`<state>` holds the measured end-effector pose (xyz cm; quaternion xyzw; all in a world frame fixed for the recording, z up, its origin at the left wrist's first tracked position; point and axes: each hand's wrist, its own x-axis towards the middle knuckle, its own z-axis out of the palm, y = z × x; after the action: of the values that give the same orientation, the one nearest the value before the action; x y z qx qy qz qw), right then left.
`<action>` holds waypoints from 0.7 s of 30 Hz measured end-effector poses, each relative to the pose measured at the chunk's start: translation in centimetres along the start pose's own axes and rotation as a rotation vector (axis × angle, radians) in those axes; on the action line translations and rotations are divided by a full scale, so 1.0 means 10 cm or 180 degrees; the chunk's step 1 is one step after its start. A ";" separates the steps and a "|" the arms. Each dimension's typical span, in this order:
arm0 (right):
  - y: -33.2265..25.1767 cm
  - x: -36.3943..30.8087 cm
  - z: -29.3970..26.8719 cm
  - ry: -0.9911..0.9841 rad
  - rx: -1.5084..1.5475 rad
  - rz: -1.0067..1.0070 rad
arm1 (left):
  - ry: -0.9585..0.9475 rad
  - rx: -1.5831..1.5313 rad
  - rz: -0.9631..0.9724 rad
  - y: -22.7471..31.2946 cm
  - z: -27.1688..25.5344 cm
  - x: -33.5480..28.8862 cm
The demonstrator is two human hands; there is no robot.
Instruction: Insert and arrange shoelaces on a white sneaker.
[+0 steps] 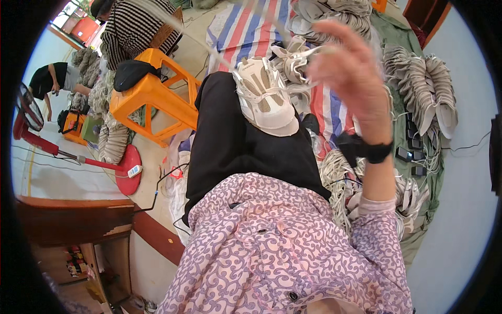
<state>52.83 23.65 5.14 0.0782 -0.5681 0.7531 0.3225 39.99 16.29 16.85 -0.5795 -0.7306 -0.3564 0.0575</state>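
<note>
A beige and white shoe upper (265,97) with mesh panels lies across my black-trousered lap, toe end toward me. A pale lace (201,44) stretches from it toward the upper left and out of view. My right hand (348,78) is raised to the right of the shoe upper, smeared by motion, its fingers partly curled. Whether anything is between those fingers cannot be made out. A dark strap (366,149) circles that wrist. My left hand is out of view. Just beyond my knees sits another pale shoe upper (294,60), partly behind my right hand.
An orange stool (151,99) with a black cap (136,74) stands at left. Stacked shoe uppers (418,86) lie at right near black adapters (413,146). Bundled white laces (340,183) lie beside me on a striped sheet (243,31). A red fan (57,146) and two people are at left.
</note>
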 end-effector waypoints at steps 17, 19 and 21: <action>-2.14 -4.66 -3.33 0.4266 0.0124 0.0420 | -0.1238 -0.1641 -0.1744 -1.99 0.71 -1.43; -2.42 -5.01 -3.30 0.4805 0.0065 0.0363 | -0.1227 -0.2040 -0.2108 -1.91 0.65 -1.52; -2.98 -5.25 -3.17 0.4939 -0.0308 0.0485 | -0.1224 -0.2369 -0.2231 -1.94 0.63 -1.60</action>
<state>118.75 35.93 -7.13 -0.5241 -0.2160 0.5869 0.5781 29.99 5.68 -4.56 -0.3372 -0.7019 -0.4764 -0.4083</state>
